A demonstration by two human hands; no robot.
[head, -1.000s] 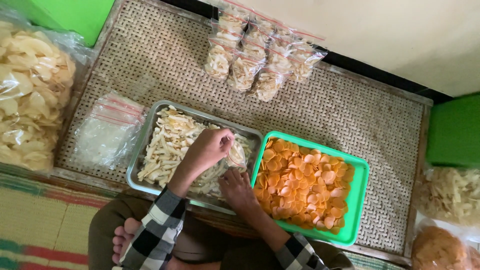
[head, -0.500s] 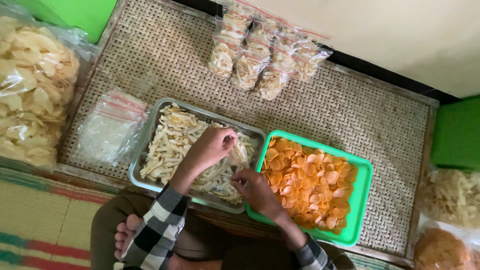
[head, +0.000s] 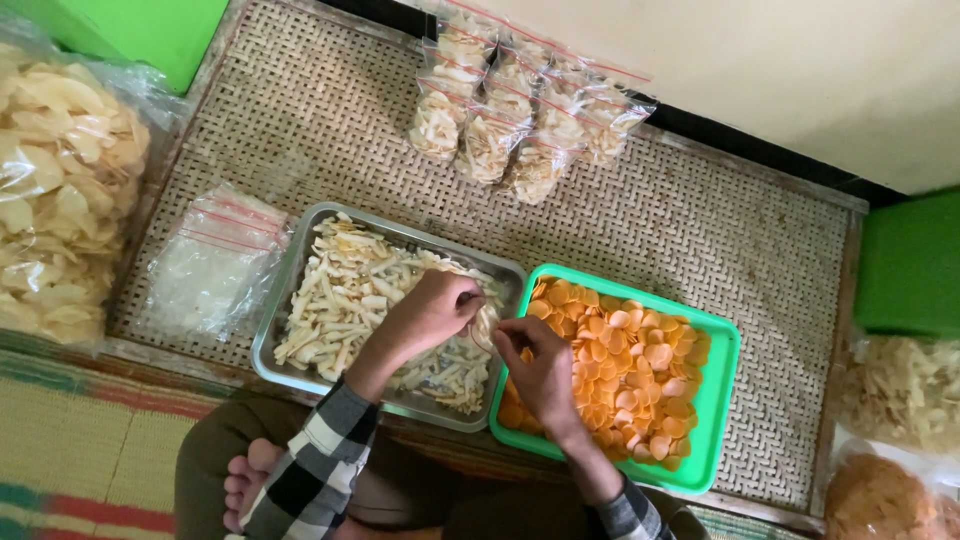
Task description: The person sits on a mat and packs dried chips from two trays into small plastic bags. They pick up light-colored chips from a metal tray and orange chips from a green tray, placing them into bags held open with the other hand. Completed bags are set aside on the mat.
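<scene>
1. Shifted since half a second ago: right hand (head: 540,372) lifted off the orange crackers toward the seam between the two trays, now nearly meeting left hand (head: 432,312).
2. Left hand curled over the right end of the metal tray (head: 275,325), fingertips pinched on a small clear bag (head: 484,325) partly filled with pale chips.
3. Right hand with fingers bent, thumb and forefinger pinching at the same bag's edge; hard to tell whether a cracker sits between them.
4. Small clear bag held just above the gap where metal tray meets green tray (head: 722,385).
5. Pale stick-shaped chips (head: 345,295) heaped in the metal tray; round orange crackers (head: 625,365) spread across the green tray.
6. Stack of empty zip bags (head: 215,262) just left of the metal tray, on the woven mat (head: 700,230).
7. Filled, sealed bags (head: 520,110) lined up at the mat's far edge.
8. Large bag of pale crackers (head: 55,180) at far left.
</scene>
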